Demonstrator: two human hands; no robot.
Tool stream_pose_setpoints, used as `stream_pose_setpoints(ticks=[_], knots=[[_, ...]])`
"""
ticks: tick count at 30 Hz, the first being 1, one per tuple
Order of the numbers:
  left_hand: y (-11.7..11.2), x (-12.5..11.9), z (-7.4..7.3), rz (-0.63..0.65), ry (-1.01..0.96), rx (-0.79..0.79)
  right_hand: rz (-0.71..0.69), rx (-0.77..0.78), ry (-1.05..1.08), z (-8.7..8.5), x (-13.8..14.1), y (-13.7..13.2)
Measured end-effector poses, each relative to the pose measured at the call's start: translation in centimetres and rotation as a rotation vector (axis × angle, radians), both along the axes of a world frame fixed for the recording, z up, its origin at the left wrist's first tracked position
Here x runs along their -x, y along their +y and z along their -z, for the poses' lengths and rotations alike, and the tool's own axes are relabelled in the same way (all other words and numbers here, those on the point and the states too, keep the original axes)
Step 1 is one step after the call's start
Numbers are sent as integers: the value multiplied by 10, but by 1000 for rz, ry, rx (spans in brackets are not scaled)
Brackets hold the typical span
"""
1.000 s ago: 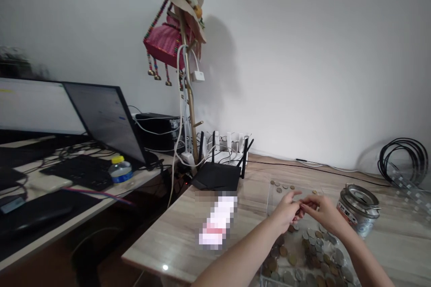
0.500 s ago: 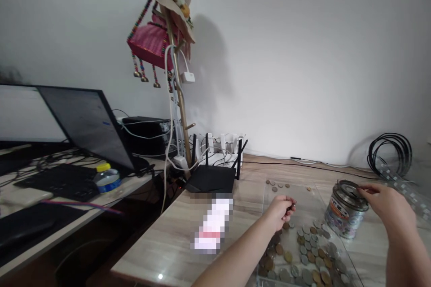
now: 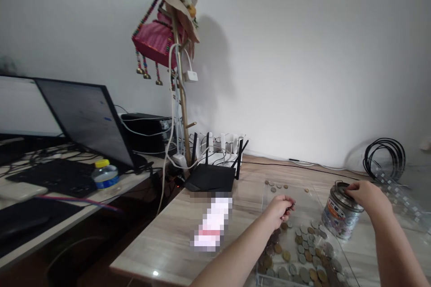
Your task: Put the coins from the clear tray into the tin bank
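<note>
A metal tin (image 3: 340, 216) with a printed label stands upright on the right of the table. At its lid, my right hand (image 3: 368, 196) is closed, thumb and fingers pinched together over the top. Whatever lies between those fingertips is hidden. My left hand (image 3: 281, 210) is curled shut on coins, whose edges glint at the fingertips. Below it, many loose coins (image 3: 303, 258), silver and brassy, lie spread in a clear shallow tray (image 3: 305, 195). A few small coins (image 3: 279, 186) sit at the tray's far end.
A black router (image 3: 212, 177) with upright antennas stands behind a blurred-out patch. Coiled black cable (image 3: 384, 158) and a clear strip (image 3: 400, 195) lie at the right. On the left desk are monitors (image 3: 84, 121) and a yellow-capped bottle (image 3: 105, 175).
My right hand has shifted left, from the tin's right rim onto the middle of its lid. My left hand stays closed above the tray. The view has turned slightly.
</note>
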State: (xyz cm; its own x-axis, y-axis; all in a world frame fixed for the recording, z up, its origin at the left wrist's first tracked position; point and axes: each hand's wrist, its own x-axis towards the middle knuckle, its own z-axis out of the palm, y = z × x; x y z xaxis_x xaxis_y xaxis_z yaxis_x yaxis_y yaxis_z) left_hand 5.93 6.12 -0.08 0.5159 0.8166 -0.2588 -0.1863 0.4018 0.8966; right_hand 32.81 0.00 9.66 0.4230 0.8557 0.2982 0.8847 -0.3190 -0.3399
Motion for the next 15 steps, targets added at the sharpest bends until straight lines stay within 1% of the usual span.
stream_pose_setpoints(ticks=[1, 3, 4, 5, 6, 7, 8, 9, 10, 12, 14, 15], knots=[[0, 0, 0, -7, -9, 8, 19, -82, -35, -3, 11, -4], [-1, -1, -2, -22, -22, 26, 48, -306, -112, -7, 40, -9], [-2, -1, -4, -28, -24, 27, 29, -405, -138, -7, 58, -9], [-2, -1, -5, -37, -28, 20, -41, -427, -126, -4, 77, -8], [-3, -1, -6, -49, -36, 6, -178, -376, -73, 1, 96, -4], [-3, 0, -7, -69, -47, -11, -364, -266, -9, 7, 113, 1], [-4, 0, -8, -95, -60, -27, -506, -155, 48, 16, 127, 8], [-4, 0, -9, -121, -70, -35, -595, -70, 97, 25, 139, 15], [-4, -1, -8, -140, -74, -29, -660, -4, 139, 33, 147, 21], [-3, -2, -7, -145, -72, 12, -718, 67, 207, 44, 152, 30], [-3, -3, -5, -91, -95, 99, -729, 52, 226, 45, 146, 29], [-2, -3, -4, -55, -120, 168, -695, 3, 206, 41, 138, 24]])
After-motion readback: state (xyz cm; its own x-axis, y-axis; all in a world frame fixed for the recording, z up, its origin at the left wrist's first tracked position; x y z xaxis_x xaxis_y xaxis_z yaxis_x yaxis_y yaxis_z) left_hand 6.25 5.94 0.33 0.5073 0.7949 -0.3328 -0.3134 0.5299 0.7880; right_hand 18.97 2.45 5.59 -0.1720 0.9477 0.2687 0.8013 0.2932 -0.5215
